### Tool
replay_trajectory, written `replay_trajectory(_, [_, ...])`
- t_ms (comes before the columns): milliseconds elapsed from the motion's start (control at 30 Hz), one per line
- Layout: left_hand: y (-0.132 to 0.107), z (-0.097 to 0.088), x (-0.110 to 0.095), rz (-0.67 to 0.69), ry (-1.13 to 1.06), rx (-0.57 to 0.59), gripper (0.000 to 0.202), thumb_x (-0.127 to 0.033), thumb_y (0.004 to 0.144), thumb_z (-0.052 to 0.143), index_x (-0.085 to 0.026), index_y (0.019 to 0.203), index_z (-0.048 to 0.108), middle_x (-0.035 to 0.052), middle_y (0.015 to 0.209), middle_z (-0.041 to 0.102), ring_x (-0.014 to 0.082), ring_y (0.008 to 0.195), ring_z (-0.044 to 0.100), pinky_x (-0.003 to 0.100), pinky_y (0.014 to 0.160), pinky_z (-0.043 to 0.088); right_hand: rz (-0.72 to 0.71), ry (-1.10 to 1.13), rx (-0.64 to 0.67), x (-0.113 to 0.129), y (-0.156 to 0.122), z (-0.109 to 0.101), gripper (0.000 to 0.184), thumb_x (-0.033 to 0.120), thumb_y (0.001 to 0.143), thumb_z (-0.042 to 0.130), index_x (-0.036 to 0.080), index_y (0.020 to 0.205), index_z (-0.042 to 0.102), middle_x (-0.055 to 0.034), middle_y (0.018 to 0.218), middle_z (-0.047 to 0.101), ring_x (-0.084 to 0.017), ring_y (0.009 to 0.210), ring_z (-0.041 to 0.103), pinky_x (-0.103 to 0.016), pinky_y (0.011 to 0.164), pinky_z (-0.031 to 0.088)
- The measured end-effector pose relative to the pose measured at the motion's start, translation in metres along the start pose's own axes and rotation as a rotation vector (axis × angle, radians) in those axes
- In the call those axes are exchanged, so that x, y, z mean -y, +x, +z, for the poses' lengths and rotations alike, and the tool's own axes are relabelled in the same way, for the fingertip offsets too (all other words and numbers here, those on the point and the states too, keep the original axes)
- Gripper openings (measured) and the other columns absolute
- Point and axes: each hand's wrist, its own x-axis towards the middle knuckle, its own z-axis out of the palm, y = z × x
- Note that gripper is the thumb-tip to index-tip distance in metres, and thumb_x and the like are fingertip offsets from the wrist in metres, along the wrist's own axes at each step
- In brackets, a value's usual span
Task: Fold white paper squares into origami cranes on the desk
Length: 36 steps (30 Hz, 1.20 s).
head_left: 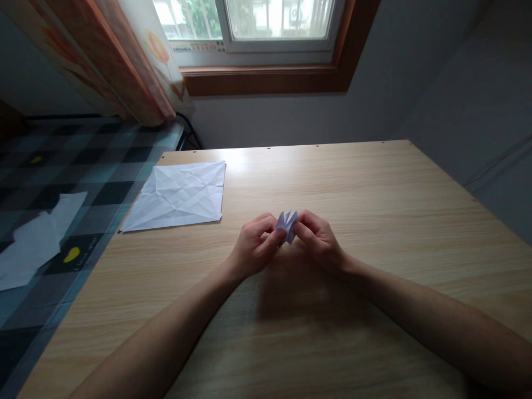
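A small piece of folded white paper point(286, 223) with several pointed corners is held up between my two hands, over the middle of the wooden table point(353, 188). My left hand point(258, 238) pinches its left side, the thumb laid across the front. On its right side, my right hand point(318, 235) grips it between thumb and fingers. The fingertips behind the paper are partly hidden. A flattened sheet of white paper point(183, 194), crossed by many creases, lies at the table's far left corner, apart from both hands.
Left of the table is a bed with a checked cover point(103, 160), where torn-looking white paper point(33, 246) lies. A window point(278, 22) and an orange curtain point(124, 61) are beyond the table. A wall point(469, 94) stands on the right.
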Motion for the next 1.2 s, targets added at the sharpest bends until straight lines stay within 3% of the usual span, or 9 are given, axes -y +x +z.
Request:
replay_trajectory(167, [-0.0020, 0.0004, -0.0037, 0.053, 0.100, -0.084, 0.029, -0.034, 0.091, 0.053, -0.016, 0.070, 0.061, 0.0045, 0.074, 0.063, 0.0152, 0.069, 0.056, 0.028, 0.065, 0.044, 0.020, 0.062, 0.025, -0.0007, 0.0005, -0.0011, 0.033, 0.051, 0.085, 0.064, 0.019, 0.081, 0.055, 0.0003, 0.073, 0.054, -0.013, 0.065, 0.049, -0.025, 0.057, 0.039])
replay_trajectory(367, [-0.0031, -0.0007, -0.0041, 0.034, 0.117, -0.155, 0.012, -0.020, 0.081, 0.056, -0.016, 0.071, 0.062, 0.0045, 0.076, 0.065, 0.0163, 0.071, 0.059, 0.029, 0.066, 0.046, 0.025, 0.021, 0.067, -0.0024, -0.0012, 0.0003, 0.021, 0.036, 0.087, 0.062, 0.020, 0.079, 0.052, 0.0028, 0.069, 0.050, -0.010, 0.059, 0.045, -0.024, 0.055, 0.038])
replay_trajectory(600, [-0.0037, 0.0009, -0.0069, 0.092, 0.252, -0.040, 0.017, -0.018, 0.079, 0.054, -0.018, 0.062, 0.054, 0.0002, 0.063, 0.052, 0.0124, 0.058, 0.047, 0.025, 0.054, 0.035, -0.210, -0.371, -0.093, -0.0049, -0.0035, 0.0020, 0.010, 0.026, 0.084, 0.062, 0.022, 0.087, 0.054, -0.0010, 0.081, 0.060, -0.017, 0.074, 0.058, -0.030, 0.066, 0.047])
replay_trajectory(767, [-0.0053, 0.0019, -0.0055, 0.102, 0.298, 0.006, 0.014, -0.015, 0.078, 0.053, -0.018, 0.064, 0.052, -0.0006, 0.065, 0.049, 0.0115, 0.057, 0.045, 0.024, 0.053, 0.033, -0.396, -0.572, -0.098, -0.0015, -0.0031, 0.0023, 0.013, 0.023, 0.088, 0.060, 0.022, 0.077, 0.054, -0.0003, 0.071, 0.060, -0.016, 0.067, 0.056, -0.029, 0.063, 0.044])
replay_trajectory(933, [-0.0044, 0.0006, -0.0038, 0.083, 0.250, -0.027, 0.024, -0.025, 0.086, 0.053, -0.018, 0.063, 0.050, -0.0007, 0.063, 0.050, 0.0114, 0.056, 0.045, 0.024, 0.055, 0.034, -0.371, -0.555, -0.121, -0.0010, -0.0044, 0.0026, 0.013, 0.027, 0.090, 0.059, 0.022, 0.078, 0.055, -0.0008, 0.072, 0.061, -0.016, 0.067, 0.057, -0.030, 0.064, 0.045])
replay_trajectory(1200, [-0.0042, 0.0046, -0.0052, -0.120, 0.120, -0.183, 0.021, -0.029, 0.085, 0.055, -0.017, 0.068, 0.053, -0.0014, 0.061, 0.058, 0.0113, 0.056, 0.051, 0.024, 0.055, 0.040, -0.188, -0.382, -0.186, -0.0037, -0.0030, 0.0029, 0.013, 0.027, 0.086, 0.062, 0.021, 0.078, 0.055, 0.0010, 0.069, 0.063, -0.014, 0.062, 0.060, -0.027, 0.059, 0.048])
